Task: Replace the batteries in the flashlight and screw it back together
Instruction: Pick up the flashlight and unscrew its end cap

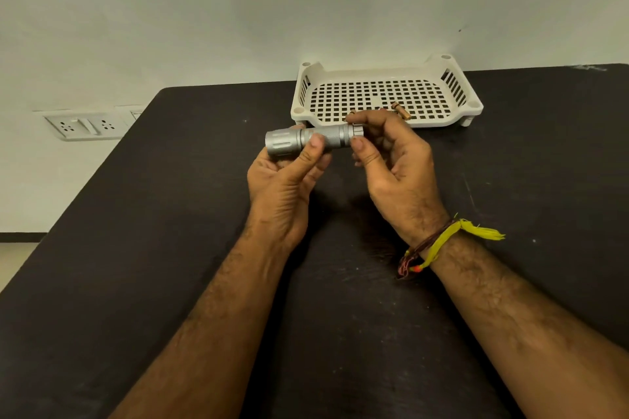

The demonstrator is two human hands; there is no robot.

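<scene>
Plain indoor room w/ a worktable, prob. home or small office; can't tell which.
Bare pale wall (306, 3) beyond the hands; black scuffed table (170, 214) under them; white socket panel (85, 126) low on wall, far left of left hand (282, 187); white slotted tray (384, 95) just behind right hand (394, 163).

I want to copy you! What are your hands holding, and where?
A flashlight: left hand holds its body, right hand pinches the tail cap.
</scene>
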